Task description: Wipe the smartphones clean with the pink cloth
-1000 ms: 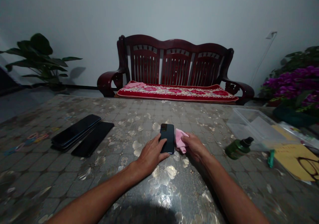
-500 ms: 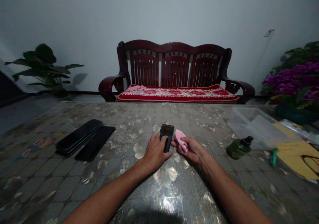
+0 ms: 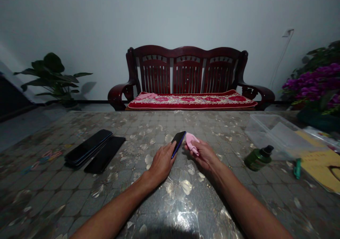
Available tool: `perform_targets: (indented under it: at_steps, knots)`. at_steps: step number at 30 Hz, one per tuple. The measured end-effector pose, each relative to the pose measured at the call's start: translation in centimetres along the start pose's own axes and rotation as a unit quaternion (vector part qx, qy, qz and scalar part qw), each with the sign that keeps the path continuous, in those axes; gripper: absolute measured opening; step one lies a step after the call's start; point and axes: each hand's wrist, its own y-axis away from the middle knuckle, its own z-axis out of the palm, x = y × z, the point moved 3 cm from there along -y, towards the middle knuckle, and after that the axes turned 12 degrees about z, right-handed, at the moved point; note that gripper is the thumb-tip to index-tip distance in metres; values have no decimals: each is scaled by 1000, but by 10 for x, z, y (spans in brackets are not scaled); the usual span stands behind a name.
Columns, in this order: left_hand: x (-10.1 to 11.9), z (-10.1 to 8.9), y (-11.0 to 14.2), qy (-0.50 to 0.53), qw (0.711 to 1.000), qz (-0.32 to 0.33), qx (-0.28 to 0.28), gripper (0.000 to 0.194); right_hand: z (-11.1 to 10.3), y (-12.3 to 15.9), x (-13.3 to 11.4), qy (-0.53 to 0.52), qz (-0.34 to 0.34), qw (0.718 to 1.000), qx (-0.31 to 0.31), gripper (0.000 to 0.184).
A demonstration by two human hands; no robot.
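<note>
My left hand [image 3: 162, 161] is closed around a dark phone [image 3: 178, 142] with a blue edge, which is tilted with its right side raised off the table. Between the fingers of my right hand [image 3: 204, 154] is a folded pink cloth [image 3: 191, 143], held just right of the phone, with a small gap between them. Farther left lie a stack of dark phones [image 3: 89, 147] and a single black phone [image 3: 105, 154] beside it. A green bottle [image 3: 258, 158] with a black cap stands to the right of my right hand.
On the right of the patterned table [image 3: 143, 203] are a clear plastic box [image 3: 261, 129], a green object [image 3: 297, 168] and a yellow paper [image 3: 320, 164]. Colourful rubber bands [image 3: 50, 155] lie on the left. Behind the table stands a wooden bench [image 3: 187, 72].
My left hand has tilted the phone up onto its side, so its blue edge shows. The pink cloth stays in my right hand, near the phone. The view has shifted slightly.
</note>
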Motion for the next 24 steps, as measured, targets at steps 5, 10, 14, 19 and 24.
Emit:
perform_targets:
  at_steps: [5,10,14,19,24]
  knots:
    - [-1,-12,12,0,999,17,34,41,-10,2,-18,183,-241,944,132,23]
    - [4,-22,19,-11,999,3,50,36,0,15,-26,412,-431,778,200,18]
    - [9,-23,22,-23,998,17,56,35,10,20,-24,506,-492,685,179,26]
    - [11,-19,26,-30,997,32,64,34,7,15,-19,565,-491,639,176,33]
    - [11,-20,25,-38,996,39,72,32,14,19,-6,600,-495,611,144,34]
